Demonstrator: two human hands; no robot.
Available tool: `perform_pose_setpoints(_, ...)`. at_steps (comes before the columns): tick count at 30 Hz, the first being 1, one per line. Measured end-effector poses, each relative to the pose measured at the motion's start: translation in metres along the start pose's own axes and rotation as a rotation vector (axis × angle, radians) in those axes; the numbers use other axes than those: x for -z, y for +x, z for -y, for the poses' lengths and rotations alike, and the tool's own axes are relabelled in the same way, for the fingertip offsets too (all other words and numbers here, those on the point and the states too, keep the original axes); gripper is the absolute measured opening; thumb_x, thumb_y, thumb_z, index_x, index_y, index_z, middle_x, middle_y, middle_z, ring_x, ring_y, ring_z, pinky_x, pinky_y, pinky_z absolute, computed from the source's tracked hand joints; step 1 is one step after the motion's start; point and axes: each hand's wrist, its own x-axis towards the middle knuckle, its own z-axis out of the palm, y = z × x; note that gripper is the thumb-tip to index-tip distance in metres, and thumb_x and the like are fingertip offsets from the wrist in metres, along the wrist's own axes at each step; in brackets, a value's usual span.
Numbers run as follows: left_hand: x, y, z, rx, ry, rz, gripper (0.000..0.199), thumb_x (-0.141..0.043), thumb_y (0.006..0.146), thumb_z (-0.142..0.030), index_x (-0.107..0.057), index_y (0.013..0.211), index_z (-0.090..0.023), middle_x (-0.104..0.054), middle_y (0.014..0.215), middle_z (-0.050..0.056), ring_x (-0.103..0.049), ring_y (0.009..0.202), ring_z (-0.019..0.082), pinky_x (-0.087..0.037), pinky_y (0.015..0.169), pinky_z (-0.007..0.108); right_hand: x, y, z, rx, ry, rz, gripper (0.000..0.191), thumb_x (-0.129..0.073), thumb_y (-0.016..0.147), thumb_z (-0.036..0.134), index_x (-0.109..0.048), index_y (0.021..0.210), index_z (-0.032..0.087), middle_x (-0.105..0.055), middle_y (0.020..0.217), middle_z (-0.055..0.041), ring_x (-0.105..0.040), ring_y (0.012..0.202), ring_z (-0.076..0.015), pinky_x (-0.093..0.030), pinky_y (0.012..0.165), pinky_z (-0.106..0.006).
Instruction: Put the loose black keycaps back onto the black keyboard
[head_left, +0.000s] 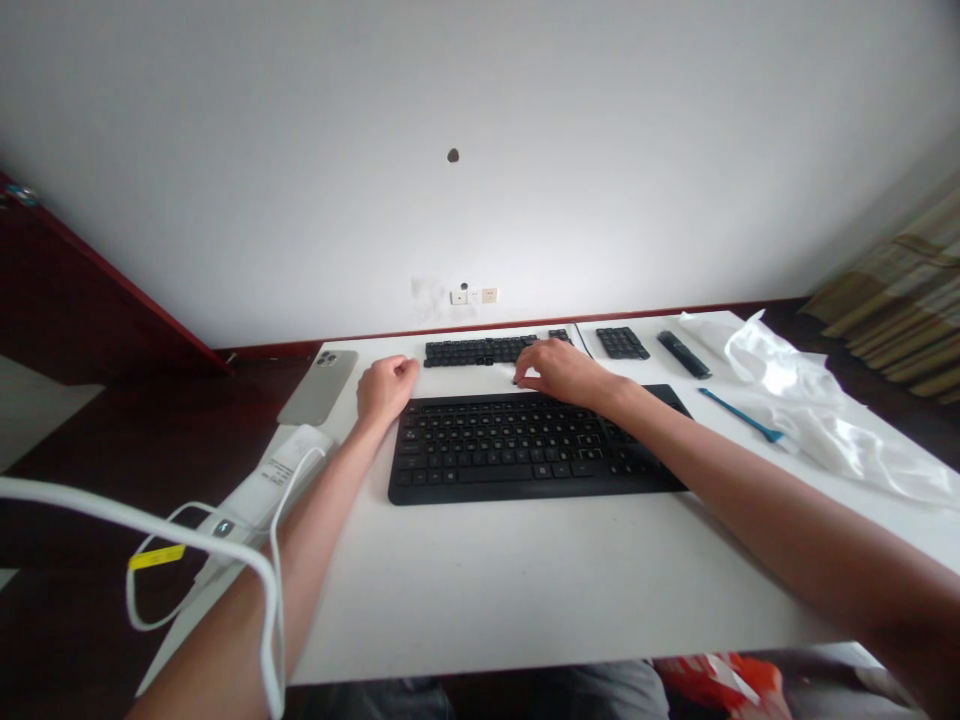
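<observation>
A black keyboard lies across the white table, with bare key positions showing in its upper rows. Beyond its back edge are rows of loose black keycaps and a separate block of keycaps. My left hand rests curled on the table at the keyboard's back left corner; nothing shows in it. My right hand reaches over the keyboard's back edge, beside the loose keycaps, with thumb and fingertips pinched round a small dark piece, too small to name surely.
On the left lie a phone and a white power strip with a white cable. To the right are a black brush-like object, a blue tool and crumpled clear plastic. Behind stands a wall.
</observation>
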Motion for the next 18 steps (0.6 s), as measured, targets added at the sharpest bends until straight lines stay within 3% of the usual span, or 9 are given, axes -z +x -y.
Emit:
perform_pose_setpoints(4, 0.000, -0.001, 0.001, -0.019, -0.002, -0.010, 0.039, -0.053, 0.088, -0.048, -0.048, 0.060, -0.022, -0.050, 0.060, 0.000, -0.043, 0.061, 0.016, -0.024, 0.061, 0.029, 0.009, -0.001, 0.002, -0.003, 0.014, 0.053, 0.025, -0.061, 0.089, 0.014, -0.081, 0.103, 0.020, -0.080, 0.104, -0.0083, -0.072, 0.096, -0.0243, -0.051, 0.088, -0.036)
perform_pose_setpoints(9, 0.001, -0.001, 0.000, -0.026, 0.004, 0.001, 0.038, -0.052, 0.088, -0.048, -0.050, 0.060, -0.022, -0.052, 0.062, 0.000, -0.046, 0.063, 0.017, -0.025, 0.062, 0.029, 0.045, -0.009, 0.011, -0.051, 0.066, 0.129, 0.032, -0.059, 0.087, 0.012, -0.079, 0.111, 0.016, -0.079, 0.108, -0.0096, -0.072, 0.095, -0.0214, -0.052, 0.087, -0.034)
perform_pose_setpoints(14, 0.003, -0.001, -0.003, -0.016, 0.024, 0.009, 0.036, -0.052, 0.088, -0.048, -0.055, 0.063, -0.023, -0.058, 0.067, 0.001, -0.049, 0.066, 0.018, -0.027, 0.063, 0.029, 0.078, -0.021, 0.033, -0.088, 0.220, 0.404, 0.025, -0.067, 0.082, 0.014, -0.080, 0.103, 0.017, -0.080, 0.098, -0.0050, -0.073, 0.090, -0.0192, -0.054, 0.080, -0.030)
perform_pose_setpoints(18, 0.004, -0.002, -0.004, -0.022, 0.025, 0.003, 0.034, -0.052, 0.087, -0.046, -0.055, 0.063, -0.022, -0.058, 0.067, 0.001, -0.047, 0.065, 0.017, -0.026, 0.062, 0.029, 0.077, -0.027, 0.048, -0.075, 0.218, 0.661, 0.025, -0.074, 0.079, 0.017, -0.082, 0.102, 0.021, -0.081, 0.096, -0.0034, -0.074, 0.086, -0.0206, -0.052, 0.074, -0.030)
